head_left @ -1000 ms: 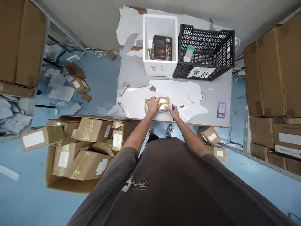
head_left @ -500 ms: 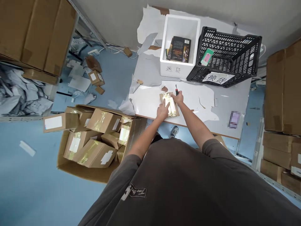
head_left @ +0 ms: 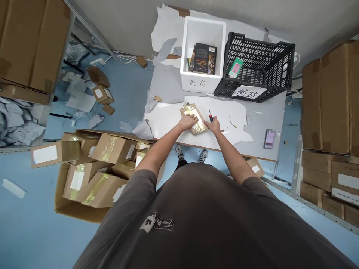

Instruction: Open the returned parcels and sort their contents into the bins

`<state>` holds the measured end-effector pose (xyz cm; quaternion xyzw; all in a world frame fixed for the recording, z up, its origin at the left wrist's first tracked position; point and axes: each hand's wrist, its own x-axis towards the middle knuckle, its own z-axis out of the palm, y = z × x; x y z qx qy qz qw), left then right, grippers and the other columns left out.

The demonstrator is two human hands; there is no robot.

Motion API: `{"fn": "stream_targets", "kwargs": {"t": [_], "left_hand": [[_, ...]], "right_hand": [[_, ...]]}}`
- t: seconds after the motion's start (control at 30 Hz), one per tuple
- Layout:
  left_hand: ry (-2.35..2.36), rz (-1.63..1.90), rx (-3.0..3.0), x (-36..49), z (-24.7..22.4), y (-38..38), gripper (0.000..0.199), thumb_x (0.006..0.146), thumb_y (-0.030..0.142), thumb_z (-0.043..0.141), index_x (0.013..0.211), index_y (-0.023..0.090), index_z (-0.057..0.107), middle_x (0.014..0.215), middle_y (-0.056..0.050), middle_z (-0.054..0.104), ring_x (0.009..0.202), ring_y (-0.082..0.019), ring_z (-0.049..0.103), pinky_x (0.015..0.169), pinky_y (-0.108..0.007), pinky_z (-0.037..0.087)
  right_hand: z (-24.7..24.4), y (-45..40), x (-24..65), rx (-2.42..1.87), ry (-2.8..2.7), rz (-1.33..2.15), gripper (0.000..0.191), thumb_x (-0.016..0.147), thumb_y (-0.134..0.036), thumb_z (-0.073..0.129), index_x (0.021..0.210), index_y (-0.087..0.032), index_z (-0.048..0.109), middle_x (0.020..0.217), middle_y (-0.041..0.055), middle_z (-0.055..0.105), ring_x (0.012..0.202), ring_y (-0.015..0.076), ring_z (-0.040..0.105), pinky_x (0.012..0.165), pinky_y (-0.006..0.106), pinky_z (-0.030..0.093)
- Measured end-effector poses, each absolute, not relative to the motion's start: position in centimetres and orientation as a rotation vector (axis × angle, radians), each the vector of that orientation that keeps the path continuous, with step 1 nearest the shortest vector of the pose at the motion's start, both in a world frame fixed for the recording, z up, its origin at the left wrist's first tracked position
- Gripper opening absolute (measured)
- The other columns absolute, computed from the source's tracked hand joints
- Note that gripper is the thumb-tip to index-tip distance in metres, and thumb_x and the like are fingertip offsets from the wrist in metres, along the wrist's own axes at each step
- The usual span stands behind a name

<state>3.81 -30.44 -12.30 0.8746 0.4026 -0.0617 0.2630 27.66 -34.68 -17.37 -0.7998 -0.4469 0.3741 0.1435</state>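
— Where are the hands?
— Both are at a small brown cardboard parcel (head_left: 201, 126) wrapped in shiny yellowish tape, lying slanted near the front edge of a pale worktop (head_left: 266, 121). The left hand (head_left: 188, 121) lies over its left side, fingers across the top. I cannot tell whether that grip closes around an edge.
— And the right hand (head_left: 213, 125)?
— Its grip is closed on a slim black-and-red cutter (head_left: 211, 117), tip pointing away from the person, while its fingertips touch the parcel's right side.
— What containers stand behind?
— Two, side by side at the back. The left one is an open white foam box (head_left: 200, 85) with handwritten characters on its front. Inside are books (head_left: 204, 59); the uppermost has a dark back cover with orange print and a barcode.
— The other?
— An open black plastic lattice crate (head_left: 283, 80) with a white handwritten paper sign (head_left: 249, 92) on its front. A flat green-and-pink item (head_left: 236, 68) leans inside, toward the left.
— Anything on the floor?
— Left of the worktop sits a large open cardboard carton (head_left: 84, 215), heaped with brown boxes (head_left: 105, 149) bearing yellowish tape and white labels.
— On the worktop's right?
— A small purple item (head_left: 269, 139), blurred by pixels.
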Motion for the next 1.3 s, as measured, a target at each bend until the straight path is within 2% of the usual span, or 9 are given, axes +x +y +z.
{"fn": "stream_targets", "kwargs": {"t": [0.1,0.23,0.37,0.43,0.5,0.63,0.87,1.17,1.3], "left_hand": [[1.106,-0.248,2.491,4.2,-12.8,-29.9,0.055,0.088,0.015,0.077,0.143,0.017,0.071,0.139,-0.021,0.075,0.138,-0.039,0.059,0.116,-0.053,0.044],[1.293,-0.178,2.491,4.8,-13.1,-29.9,0.057,0.091,0.018,0.078,0.147,0.018,0.070,0.144,-0.023,0.071,0.139,-0.042,0.058,0.118,-0.057,0.041],[1.319,-0.196,2.445,5.3,-13.1,-30.3,0.054,0.091,0.021,0.079,0.145,0.022,0.072,0.168,-0.019,0.059,0.158,-0.042,0.047,0.127,-0.062,0.036],[1.300,-0.244,2.421,5.3,-13.0,-30.3,0.061,0.090,0.023,0.081,0.150,0.022,0.069,0.177,-0.017,0.050,0.166,-0.042,0.041,0.134,-0.064,0.028],[1.278,-0.296,2.406,5.3,-12.9,-30.0,0.069,0.089,0.023,0.082,0.155,0.018,0.065,0.180,-0.019,0.047,0.168,-0.041,0.040,0.138,-0.062,0.023],[1.271,-0.382,2.391,5.5,-12.7,-29.1,0.084,0.087,0.025,0.085,0.164,0.009,0.056,0.173,-0.025,0.055,0.168,-0.038,0.042,0.135,-0.052,0.031],[1.288,-0.452,2.342,6.0,-12.5,-27.8,0.107,0.079,0.030,0.093,0.172,0.008,0.045,0.163,-0.027,0.063,0.165,-0.040,0.046,0.129,-0.046,0.038],[1.311,-0.511,2.278,6.0,-12.8,-27.5,0.118,0.081,0.035,0.096,0.178,0.010,0.034,0.169,-0.028,0.057,0.171,-0.035,0.039,0.133,-0.045,0.034],[1.316,-0.512,2.266,6.0,-12.5,-27.5,0.122,0.080,0.036,0.097,0.179,0.011,0.031,0.164,-0.027,0.062,0.171,-0.036,0.039,0.133,-0.046,0.034]], "right_hand": [[-18.4,-30.9,26.7,-2.313,-1.300,1.001,0.064,0.079,-0.065,0.089,0.116,-0.026,0.055,0.105,0.0091,0.076,0.105,0.0338,0.073,0.093,0.042,0.059],[-18.7,-27.3,26.0,-2.285,-1.335,0.933,0.056,0.081,-0.060,0.092,0.112,-0.025,0.060,0.103,0.0100,0.078,0.102,0.0323,0.072,0.092,0.042,0.059],[-17.1,-27.7,27.5,-2.171,-1.434,0.967,0.042,0.089,-0.059,0.087,0.092,-0.024,0.065,0.084,0.0063,0.075,0.087,0.0277,0.072,0.082,0.035,0.058],[-15.8,-29.4,28.8,-2.071,-1.417,1.106,0.045,0.098,-0.065,0.077,0.085,-0.023,0.065,0.071,0.0030,0.069,0.072,0.0237,0.070,0.072,0.031,0.057],[-14.7,-31.5,30.0,-1.962,-1.391,1.321,0.047,0.103,-0.068,0.070,0.089,-0.023,0.066,0.063,-0.0004,0.065,0.058,0.0201,0.067,0.062,0.029,0.054],[-13.4,-34.4,31.1,-1.871,-1.384,1.651,0.040,0.106,-0.063,0.073,0.112,-0.026,0.060,0.059,-0.0072,0.064,0.045,0.0174,0.060,0.049,0.025,0.047],[-13.7,-33.9,30.9,-1.831,-1.345,1.863,0.039,0.104,-0.057,0.077,0.093,-0.025,0.059,0.055,-0.0050,0.063,0.042,0.0179,0.059,0.043,0.026,0.042],[-15.2,-35.4,30.7,-1.752,-1.147,1.974,0.036,0.106,-0.055,0.074,0.094,-0.026,0.057,0.052,-0.0048,0.061,0.039,0.0185,0.057,0.039,0.027,0.043],[-15.0,-35.4,30.4,-1.729,-1.123,1.982,0.038,0.105,-0.058,0.076,0.097,-0.025,0.058,0.053,-0.0056,0.060,0.040,0.0172,0.056,0.040,0.025,0.042]]}}
